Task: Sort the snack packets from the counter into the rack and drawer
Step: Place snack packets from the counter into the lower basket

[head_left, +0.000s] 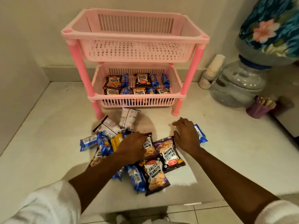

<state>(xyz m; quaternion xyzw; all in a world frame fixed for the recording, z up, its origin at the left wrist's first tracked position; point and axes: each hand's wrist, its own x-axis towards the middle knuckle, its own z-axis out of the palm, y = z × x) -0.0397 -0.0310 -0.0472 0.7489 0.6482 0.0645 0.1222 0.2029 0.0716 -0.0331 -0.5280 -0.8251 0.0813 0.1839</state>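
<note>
Step in hand, judged: picking packets off the pale stone surface (226, 151). Best to take one kind at a time and lift clear of the heap.

Left hand (131, 147): grip loosely spread, pressing on the pile of dark salted-peanut packets (169, 155).

Right hand (186, 135): fingers spread flat over a blue foil biscuit packet (200, 135); no closed hold visible.

Pink plastic two-tier rack (135, 36): lower basket part filled, top basket holds nothing.

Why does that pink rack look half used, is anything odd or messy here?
Nothing looks damaged or spilled. The rack's top basket shows no packets, while the bottom basket holds peanut and blue packets mixed together. The unsorted pile lies jumbled on the counter, some packets face down, under the left hand and right hand.
</note>
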